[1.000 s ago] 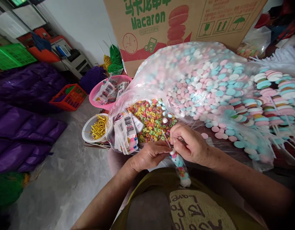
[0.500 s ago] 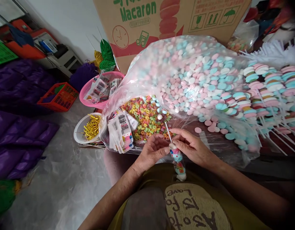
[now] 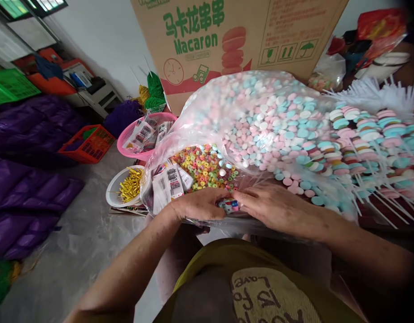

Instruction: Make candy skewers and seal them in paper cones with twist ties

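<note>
My left hand (image 3: 203, 204) and my right hand (image 3: 269, 204) meet at the front edge of the table, fingers curled in around a small printed candy bag (image 3: 230, 205). Only a strip of its colourful print shows between my fingers; the rest of the bag and its stick are hidden. Just beyond my fingers spreads a pile of small ring candies (image 3: 207, 168) in yellow, orange and green. Left of it lies a stack of flat printed bags (image 3: 168, 184). Near my right hand, pink and blue candy discs (image 3: 296, 186) lie by a large clear plastic bag (image 3: 261, 125).
Skewered candy stacks (image 3: 355, 139) with white sticks lie at the right. A cardboard box (image 3: 190, 76) stands behind. At the left are a white bowl (image 3: 112, 188) of gold ties, a pink basket (image 3: 126, 150) of packets and an orange crate (image 3: 99, 146).
Both hands have moved forward from my lap to the table edge with the bag. The white stick that stood up out of it no longer shows. The view has tilted up slightly.
</note>
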Action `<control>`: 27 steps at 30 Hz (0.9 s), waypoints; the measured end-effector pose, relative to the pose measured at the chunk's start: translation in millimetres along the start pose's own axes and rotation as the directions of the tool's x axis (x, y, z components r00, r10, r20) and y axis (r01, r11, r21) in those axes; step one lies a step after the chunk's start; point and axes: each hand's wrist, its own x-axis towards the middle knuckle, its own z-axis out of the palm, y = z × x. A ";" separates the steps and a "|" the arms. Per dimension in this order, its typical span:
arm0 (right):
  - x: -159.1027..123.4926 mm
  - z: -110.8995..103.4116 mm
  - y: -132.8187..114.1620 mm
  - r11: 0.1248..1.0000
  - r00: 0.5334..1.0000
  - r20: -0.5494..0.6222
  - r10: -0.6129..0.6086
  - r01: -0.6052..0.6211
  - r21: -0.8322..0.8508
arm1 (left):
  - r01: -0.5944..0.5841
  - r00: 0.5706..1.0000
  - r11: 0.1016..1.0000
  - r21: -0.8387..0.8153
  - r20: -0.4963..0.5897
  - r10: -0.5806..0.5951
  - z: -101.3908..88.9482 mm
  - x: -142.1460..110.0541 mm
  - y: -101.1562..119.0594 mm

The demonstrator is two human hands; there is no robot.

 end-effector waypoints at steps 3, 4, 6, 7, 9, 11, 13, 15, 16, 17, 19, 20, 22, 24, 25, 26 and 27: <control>-4.0 23.9 5.6 0.937 0.972 -0.044 0.232 -0.211 0.279 | 0.009 0.995 0.972 0.236 -0.099 0.015 -26.4 -6.5 11.0; -5.0 30.3 6.6 0.879 0.939 -0.079 0.335 -0.280 0.387 | 0.001 0.969 0.972 0.237 -0.239 0.057 -33.4 -9.4 10.0; -4.8 39.1 5.9 0.677 0.841 -0.059 0.538 -0.389 0.625 | -0.113 0.851 0.990 0.084 -0.507 0.140 -41.1 -13.7 1.1; -3.3 41.9 4.1 0.526 0.797 0.011 0.604 -0.409 0.746 | -0.224 0.799 0.973 -0.048 -0.581 0.155 -40.9 -14.2 -5.6; 1.7 46.5 -1.9 0.160 0.766 0.199 0.612 -0.366 0.917 | -0.424 0.784 0.851 -0.311 -0.597 0.172 -32.6 -11.1 -18.9; 8.2 52.0 -9.3 -0.173 0.801 0.343 0.490 -0.296 0.939 | -0.493 0.815 0.721 -0.487 -0.548 0.188 -17.6 -3.4 -26.0; 14.1 59.0 -16.5 -0.360 0.845 0.395 0.360 -0.265 0.895 | -0.515 0.815 0.638 -0.572 -0.559 0.156 -3.1 6.3 -23.8; 18.7 66.2 -22.5 -0.419 0.862 0.412 0.295 -0.271 0.867 | -0.517 0.795 0.598 -0.612 -0.603 0.071 5.9 15.1 -15.9; 20.6 69.3 -24.9 -0.411 0.861 0.413 0.296 -0.275 0.869 | -0.520 0.777 0.588 -0.620 -0.629 0.023 8.2 18.6 -11.7; 22.3 71.7 -27.0 -0.378 0.855 0.409 0.320 -0.281 0.882 | -0.524 0.754 0.583 -0.620 -0.657 -0.021 9.6 21.4 -8.4; 25.8 74.7 -30.1 -0.233 0.830 0.379 0.408 -0.307 0.923 | -0.527 0.707 0.589 -0.612 -0.701 -0.096 11.5 25.1 -5.7; 27.5 75.5 -31.3 -0.137 0.816 0.351 0.459 -0.325 0.936 | -0.513 0.695 0.598 -0.615 -0.707 -0.131 12.7 26.3 -6.5; 30.7 76.3 -33.0 0.041 0.790 0.290 0.541 -0.369 0.928 | -0.473 0.700 0.601 -0.644 -0.689 -0.187 15.9 28.2 -11.0; 33.1 77.2 -33.4 0.155 0.773 0.240 0.588 -0.399 0.904 | -0.454 0.724 0.565 -0.689 -0.655 -0.216 19.9 29.7 -16.2; 33.8 77.9 -33.1 0.190 0.765 0.220 0.605 -0.407 0.894 | -0.459 0.733 0.533 -0.711 -0.642 -0.224 21.9 30.2 -18.1; 34.4 78.9 -32.3 0.214 0.759 0.202 0.619 -0.411 0.886 | -0.475 0.737 0.496 -0.727 -0.636 -0.227 23.8 30.6 -19.1; 34.8 80.1 -31.0 0.228 0.755 0.186 0.629 -0.407 0.884 | -0.496 0.738 0.457 -0.739 -0.636 -0.227 25.4 30.9 -19.3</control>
